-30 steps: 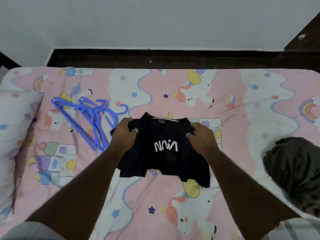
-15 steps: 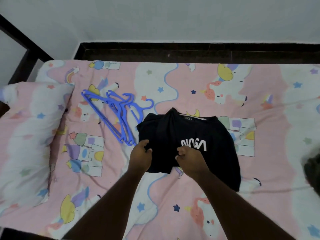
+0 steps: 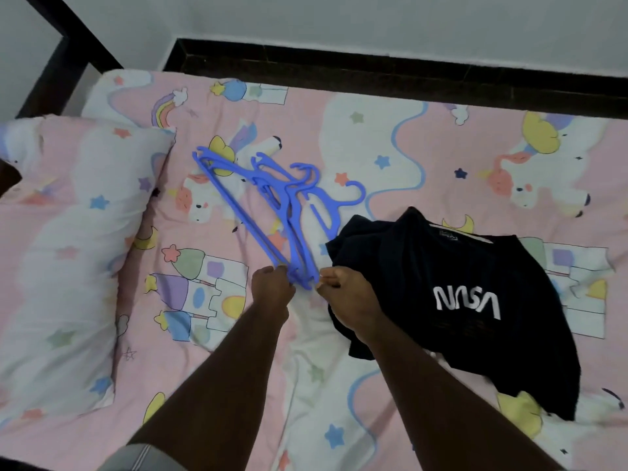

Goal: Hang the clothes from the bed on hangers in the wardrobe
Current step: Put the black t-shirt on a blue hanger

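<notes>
On the pink unicorn-print bed (image 3: pixel 390 137), seen from the head camera, we find both of our hands meeting at the near corner of a loose bundle of blue plastic hangers (image 3: pixel 272 205). Our left hand (image 3: pixel 272 288) has its fingertips curled onto the left side of that corner, and our right hand (image 3: pixel 343 288) pinches the right side of it, thumb and fingers closed on the plastic; how many hangers each hand actually holds we cannot tell, since the frames overlap there. The hangers lie flat, their hooks pointing away from us toward the wall, between the pillow (image 3: pixel 61 232) on the left and the dark NASA T-shirt (image 3: pixel 441 266) on the right. That shirt lies spread on the sheet just beside the bundle, collar away from us, its left edge touching the outermost hanger, and our right wrist lies over its near left corner. We judge the step in hand to be picking a single hanger out of the stack, so the task is at an early stage: nothing is on a hanger yet and the wardrobe is not in view. The next move calls for separating one frame from the tangle, probably by holding the rest down with one hand, then sliding it in through the shirt's neck opening.
</notes>
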### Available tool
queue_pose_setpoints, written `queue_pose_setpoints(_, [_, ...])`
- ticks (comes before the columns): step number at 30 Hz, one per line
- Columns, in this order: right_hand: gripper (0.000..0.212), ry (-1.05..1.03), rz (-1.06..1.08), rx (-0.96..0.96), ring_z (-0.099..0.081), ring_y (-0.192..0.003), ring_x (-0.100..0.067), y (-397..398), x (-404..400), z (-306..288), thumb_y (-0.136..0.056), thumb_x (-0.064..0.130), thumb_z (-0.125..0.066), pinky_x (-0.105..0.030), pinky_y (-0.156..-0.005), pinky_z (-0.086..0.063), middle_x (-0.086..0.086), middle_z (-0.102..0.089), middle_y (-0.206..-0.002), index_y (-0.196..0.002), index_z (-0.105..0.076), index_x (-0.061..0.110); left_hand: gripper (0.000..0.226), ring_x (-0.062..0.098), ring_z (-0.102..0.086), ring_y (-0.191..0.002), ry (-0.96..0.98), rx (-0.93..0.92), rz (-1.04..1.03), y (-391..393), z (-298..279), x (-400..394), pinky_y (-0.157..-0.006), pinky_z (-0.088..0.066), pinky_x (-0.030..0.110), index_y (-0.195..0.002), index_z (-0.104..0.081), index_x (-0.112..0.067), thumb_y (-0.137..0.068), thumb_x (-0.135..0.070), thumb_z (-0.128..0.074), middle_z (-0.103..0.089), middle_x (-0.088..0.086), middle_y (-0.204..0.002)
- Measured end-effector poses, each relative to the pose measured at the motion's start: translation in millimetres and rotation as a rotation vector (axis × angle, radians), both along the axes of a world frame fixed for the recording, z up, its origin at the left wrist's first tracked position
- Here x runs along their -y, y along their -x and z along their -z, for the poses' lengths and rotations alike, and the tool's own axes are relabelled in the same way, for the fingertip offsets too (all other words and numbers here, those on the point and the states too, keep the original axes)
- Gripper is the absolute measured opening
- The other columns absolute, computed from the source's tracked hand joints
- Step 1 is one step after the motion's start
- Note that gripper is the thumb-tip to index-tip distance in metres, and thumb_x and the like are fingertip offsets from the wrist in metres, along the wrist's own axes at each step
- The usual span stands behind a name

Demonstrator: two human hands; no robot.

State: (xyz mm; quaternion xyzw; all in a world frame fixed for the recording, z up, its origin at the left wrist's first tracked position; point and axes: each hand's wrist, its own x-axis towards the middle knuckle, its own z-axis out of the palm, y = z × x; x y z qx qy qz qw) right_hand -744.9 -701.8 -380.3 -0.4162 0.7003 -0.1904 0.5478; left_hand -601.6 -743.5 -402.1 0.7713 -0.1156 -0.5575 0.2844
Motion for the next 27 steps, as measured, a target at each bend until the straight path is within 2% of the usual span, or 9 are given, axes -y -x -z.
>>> queue_pose_setpoints(3, [0.035,-0.001,0.068,0.028,-0.069,-0.098,-0.012,-11,11,7,-0.086,0.029,-0.067,-0.039,-0.095,-0.054,0.004,-0.075,-0.103,-0.119,-0.070,0.017,0.015,0.012,-0.053,-0.066,-0.025,-0.108,-0.099,-8,-1,11,-0.063,-0.051,0.025,-0.090,-0.060,-0.015,-0.100,-0.008,-0.052,-0.057,0.002,-0.080])
queue_pose_setpoints(7, [0.030,0.048,0.229,0.061,-0.067,-0.091,-0.013,-12,29,-1,-0.091,0.032,-0.065,-0.046,-0.096,-0.054,0.003,-0.074,-0.098,-0.115,-0.072,0.015,0.012,0.015,-0.059,-0.067,0.035,-0.226,-0.158,-4,-16,4,-0.061,-0.052,0.024,-0.097,-0.067,-0.012,-0.100,-0.009,-0.056,-0.067,0.007,-0.082])
queue_pose_setpoints(11, [0.029,0.093,0.306,0.098,-0.065,-0.077,-0.017,-1,41,-13,-0.094,0.035,-0.062,-0.052,-0.087,-0.056,-0.012,-0.071,-0.083,-0.098,-0.073,0.009,0.015,0.018,-0.060,-0.066,0.080,-0.236,-0.152,26,-29,-17,-0.062,-0.051,0.027,-0.098,-0.066,-0.012,-0.097,-0.002,-0.054,-0.067,0.010,-0.081])
queue_pose_setpoints(15, [0.029,0.025,0.214,0.087,-0.070,-0.093,-0.030,12,38,-24,-0.095,0.032,-0.063,-0.049,-0.093,-0.054,-0.014,-0.074,-0.095,-0.107,-0.073,0.007,0.005,0.022,-0.058,-0.070,0.169,-0.003,-0.140,44,-27,-36,-0.068,-0.054,0.035,-0.094,-0.066,-0.012,-0.095,-0.012,-0.061,-0.064,0.009,-0.082])
queue_pose_setpoints(17, [0.029,0.004,0.131,0.081,-0.068,-0.101,-0.032,12,31,-25,-0.094,0.024,-0.065,-0.044,-0.095,-0.053,-0.018,-0.073,-0.102,-0.109,-0.070,-0.001,0.008,0.027,-0.062,-0.076,0.231,0.226,-0.050,43,-32,-41,-0.078,-0.057,0.043,-0.089,-0.065,-0.013,-0.094,-0.019,-0.065,-0.065,0.007,-0.082])
queue_pose_setpoints(19, [0.030,0.000,0.079,0.109,-0.068,-0.104,-0.031,10,20,-26,-0.093,0.022,-0.066,-0.038,-0.093,-0.051,-0.019,-0.072,-0.108,-0.110,-0.069,-0.004,0.005,0.031,-0.066,-0.088,0.283,0.440,0.014,35,-42,-42,-0.084,-0.054,0.044,-0.089,-0.064,-0.017,-0.093,-0.020,-0.066,-0.068,0.004,-0.088])
queue_pose_setpoints(21, [0.029,0.015,0.067,0.134,-0.067,-0.106,-0.024,12,7,-31,-0.095,0.022,-0.065,-0.032,-0.093,-0.050,-0.014,-0.072,-0.113,-0.114,-0.070,0.000,0.005,0.030,-0.067,-0.093,0.326,0.498,0.028,29,-50,-40,-0.087,-0.055,0.045,-0.090,-0.066,-0.023,-0.093,-0.020,-0.065,-0.069,0.002,-0.092])
queue_pose_setpoints(24, [0.032,0.078,0.142,0.109,-0.064,-0.111,-0.022,28,-2,-36,-0.098,0.023,-0.059,-0.031,-0.097,-0.046,-0.012,-0.071,-0.116,-0.118,-0.068,-0.001,0.010,0.029,-0.069,-0.088,0.352,0.319,0.088,46,-55,-41,-0.086,-0.058,0.052,-0.081,-0.070,-0.030,-0.088,-0.024,-0.067,-0.072,0.005,-0.090])
queue_pose_setpoints(27, [0.023,0.160,0.248,0.078,-0.062,-0.087,-0.014,59,-2,-42,-0.097,0.023,-0.057,-0.031,-0.085,-0.049,0.000,-0.068,-0.091,-0.103,-0.072,0.006,0.005,0.024,-0.065,-0.079,0.337,0.064,0.154,93,-68,-48,-0.078,-0.058,0.043,-0.088,-0.074,-0.022,-0.084,-0.022,-0.071,-0.070,0.010,-0.084])
